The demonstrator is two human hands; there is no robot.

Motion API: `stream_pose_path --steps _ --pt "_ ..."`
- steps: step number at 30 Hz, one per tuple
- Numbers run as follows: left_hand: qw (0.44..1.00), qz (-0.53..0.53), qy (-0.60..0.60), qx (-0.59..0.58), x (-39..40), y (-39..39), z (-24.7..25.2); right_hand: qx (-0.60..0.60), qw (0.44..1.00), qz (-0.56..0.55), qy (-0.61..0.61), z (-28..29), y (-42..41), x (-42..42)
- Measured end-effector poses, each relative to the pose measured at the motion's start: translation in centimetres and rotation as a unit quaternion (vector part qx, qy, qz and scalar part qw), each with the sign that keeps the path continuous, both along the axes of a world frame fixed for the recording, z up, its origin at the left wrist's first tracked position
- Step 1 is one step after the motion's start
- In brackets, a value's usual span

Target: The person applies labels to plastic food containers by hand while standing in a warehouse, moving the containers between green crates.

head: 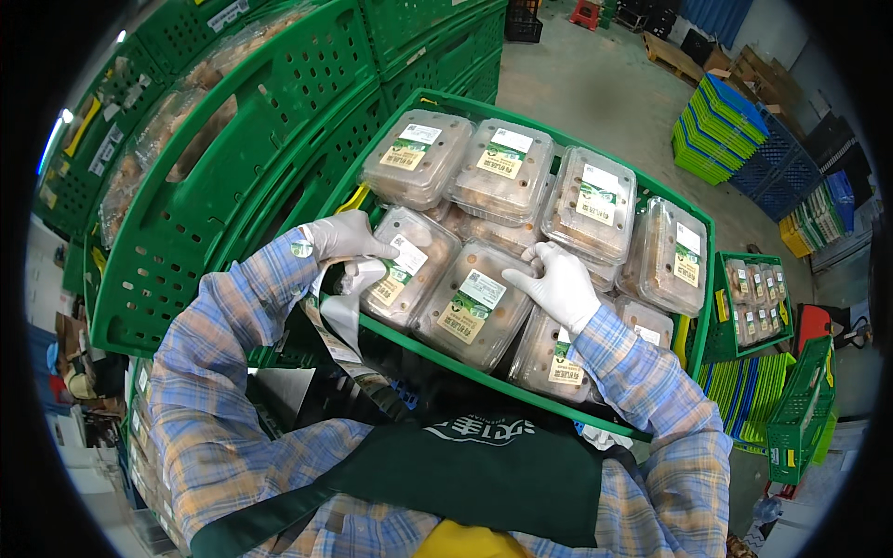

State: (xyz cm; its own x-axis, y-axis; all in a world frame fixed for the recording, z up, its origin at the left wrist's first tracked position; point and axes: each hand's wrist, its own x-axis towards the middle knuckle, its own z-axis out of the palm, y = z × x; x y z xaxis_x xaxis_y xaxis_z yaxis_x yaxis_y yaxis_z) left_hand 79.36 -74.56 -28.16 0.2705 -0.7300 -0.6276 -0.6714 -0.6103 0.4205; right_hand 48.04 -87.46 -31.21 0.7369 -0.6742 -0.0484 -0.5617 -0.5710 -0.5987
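Observation:
A green plastic crate (537, 399) before me holds several clear plastic clamshell boxes of brown produce, each with a white, green and cream label. My left hand (352, 237), in a white glove, has its fingertips on the label of a clamshell box (425, 234) at the crate's left; a strip of labels (338, 342) on backing paper hangs from this hand. My right hand (558, 282), also gloved, is above the front-row boxes, thumb and index finger apart, over the right edge of the middle box (471, 307). Nothing shows between its fingers.
Tall green crates (244, 153) with bagged produce stand close at my left. Beyond the crate at right are a smaller-looking green crate (757, 300) of packed boxes, stacked green and blue crates (718, 132) and a wooden pallet (671, 59). A red stool (584, 14) stands far off.

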Motion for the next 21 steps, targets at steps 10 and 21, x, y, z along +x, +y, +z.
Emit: stream_pose_path --steps 10,21 --pt "0.990 0.062 0.129 -0.010 -0.4 0.5 2.8 -0.112 0.989 0.090 -0.041 6.8 2.7 -1.6" --pt "0.974 -0.014 0.071 -0.216 1.9 2.7 7.4 0.004 0.983 0.007 -0.181 19.6 -6.8 -3.8"
